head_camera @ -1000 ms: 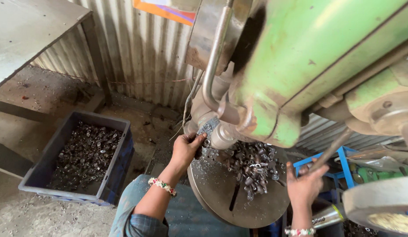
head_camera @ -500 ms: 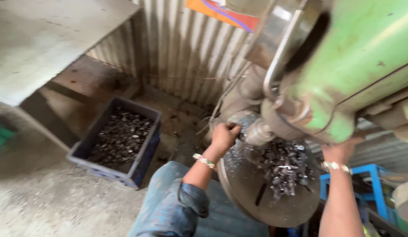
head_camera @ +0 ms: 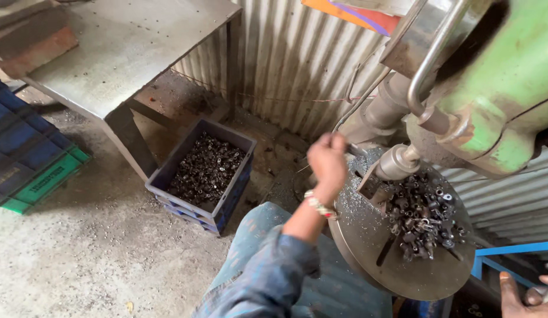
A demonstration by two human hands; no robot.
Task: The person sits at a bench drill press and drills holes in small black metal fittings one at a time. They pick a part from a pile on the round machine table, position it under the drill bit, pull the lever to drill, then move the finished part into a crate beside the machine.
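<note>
- Left hand (head_camera: 328, 158), frame centre, fingers curled shut; held object unclear, at the round machine table (head_camera: 368, 247) edge.
- Right hand (head_camera: 524, 294), lower right corner, grip indiscernible.
- Small metal parts (head_camera: 424, 218) heaped on the table.

Two hands (head_camera: 328, 159), one crate (head_camera: 204, 176), one round table (head_camera: 368, 247)

Corrugated metal wall (head_camera: 297, 65), dusty concrete floor (head_camera: 79, 253), grey steel table (head_camera: 126, 41); daylight, stacked blue-green crates (head_camera: 26, 159).
</note>
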